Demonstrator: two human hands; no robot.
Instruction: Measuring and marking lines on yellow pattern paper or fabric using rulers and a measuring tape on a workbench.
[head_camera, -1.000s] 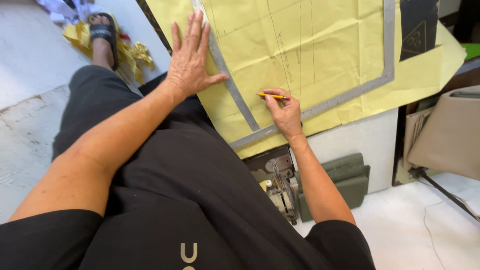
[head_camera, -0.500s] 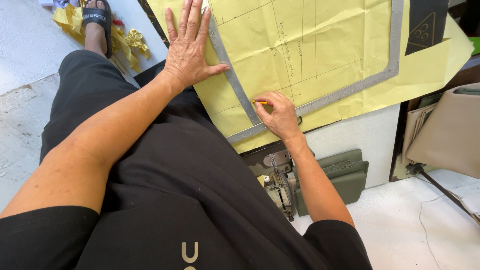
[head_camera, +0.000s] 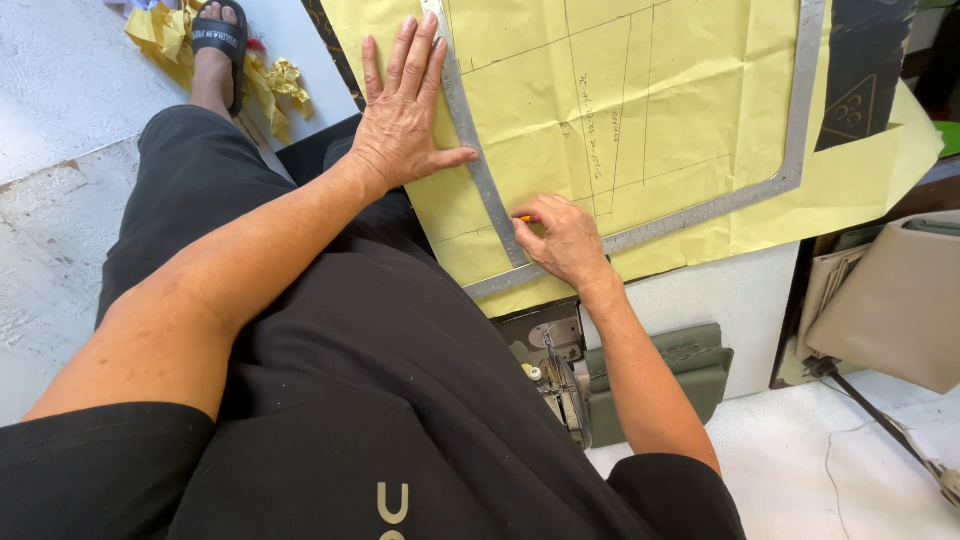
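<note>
The left hand (head_camera: 405, 115) lies flat and released, pinning the grey metal L-shaped square (head_camera: 480, 180) on the large yellow pattern paper (head_camera: 650, 60). The right hand (head_camera: 565, 240) is clenched on an orange pencil (head_camera: 523, 218) at the square's inner corner. Several lines are drawn; the paper remains uncut.

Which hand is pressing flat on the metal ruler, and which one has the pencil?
The left hand lies flat with fingers spread, against the metal ruler. The right hand is curled around a pencil.
</note>
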